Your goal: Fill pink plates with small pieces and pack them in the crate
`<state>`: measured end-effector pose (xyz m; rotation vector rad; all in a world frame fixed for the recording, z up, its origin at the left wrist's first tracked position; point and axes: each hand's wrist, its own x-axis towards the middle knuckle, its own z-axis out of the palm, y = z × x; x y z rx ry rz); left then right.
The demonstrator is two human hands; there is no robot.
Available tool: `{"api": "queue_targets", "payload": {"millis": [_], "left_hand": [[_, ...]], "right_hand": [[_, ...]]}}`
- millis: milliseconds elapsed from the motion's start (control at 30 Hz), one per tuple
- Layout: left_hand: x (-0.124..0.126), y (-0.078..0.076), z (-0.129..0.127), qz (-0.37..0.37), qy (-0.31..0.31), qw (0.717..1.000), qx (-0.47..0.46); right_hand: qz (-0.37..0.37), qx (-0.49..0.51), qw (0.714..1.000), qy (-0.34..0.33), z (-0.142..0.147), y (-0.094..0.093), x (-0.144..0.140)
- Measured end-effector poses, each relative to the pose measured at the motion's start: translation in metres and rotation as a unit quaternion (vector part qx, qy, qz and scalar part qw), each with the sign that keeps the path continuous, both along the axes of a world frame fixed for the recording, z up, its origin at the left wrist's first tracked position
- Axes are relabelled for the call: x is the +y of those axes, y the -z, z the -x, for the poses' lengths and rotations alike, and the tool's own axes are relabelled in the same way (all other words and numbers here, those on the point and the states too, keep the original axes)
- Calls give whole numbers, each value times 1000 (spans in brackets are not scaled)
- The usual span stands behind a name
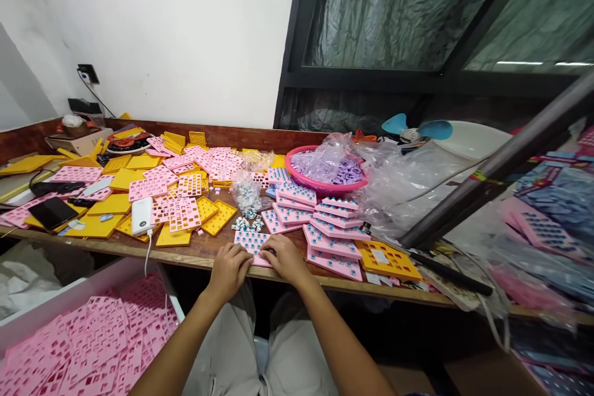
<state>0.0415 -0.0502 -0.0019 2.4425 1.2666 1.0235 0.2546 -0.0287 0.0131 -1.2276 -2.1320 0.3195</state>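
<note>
A pink panel [247, 239] set with rows of small blue-and-white pieces lies at the table's front edge. My left hand [231, 265] is at its left side, fingers curled over the near corner. From the right, my right hand [284, 256] reaches onto the same panel, thumb and fingers drawn together; anything between them is too small to make out. Just behind the panel is a loose heap of blue-and-white pieces [247, 224], and a clear bag [247, 195] holds more of them. Stacked filled pink panels [331, 238] stand right of my hands.
A pink basket [297, 180] of purple pieces stands behind the stacks. Yellow panels [218, 218], a white power bank [142, 215] and a phone [53, 213] lie to the left. A white bin [28, 297] of pink panels sits below. A slanting metal pole [492, 167] crosses at right.
</note>
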Motion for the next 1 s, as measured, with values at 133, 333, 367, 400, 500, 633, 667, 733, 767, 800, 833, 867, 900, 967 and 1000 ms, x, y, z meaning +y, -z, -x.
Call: {"api": "queue_targets", "payload": {"millis": [133,333,367,400,500,633,667,733,767,800,833,867,900,967,1000], "left_hand": [[14,-3,13,36,2,995,-96],[71,-18,29,42,-107,993,15],[78,-19,28,57,-117,990,48],[83,-19,27,72,-125,987,76],[87,-15,24,88,-141,978,125],[83,-7,23,64,-151,977,133],[83,-5,24,58,-152,978,129],[83,-3,24,52,-152,980,115],[83,-3,25,51,-153,981,107],[84,-3,25,51,-152,982,98],[84,-2,25,50,-150,983,89],[85,-2,25,48,-147,985,81],[85,-2,26,43,-143,986,75],[84,-2,26,32,-139,987,74],[84,-2,26,28,-137,987,79]], "right_hand": [[-36,-2,997,65,7,8,-11],[-83,-47,990,108,17,15,-32],[-84,-58,989,105,18,14,-35],[-84,-68,989,100,18,13,-39],[-66,-87,991,71,13,7,-42],[-20,-37,999,26,-2,-1,-22],[-16,-15,999,25,-5,-3,-12],[-16,9,999,42,-7,-8,11],[-16,3,999,52,-6,-11,23],[-14,-16,998,58,-3,-14,35],[-12,-43,997,58,1,-18,46],[-10,-74,996,56,7,-22,57],[-3,-110,992,55,13,-26,67],[27,-180,982,56,25,-32,83],[46,-206,976,58,30,-35,90]]}}
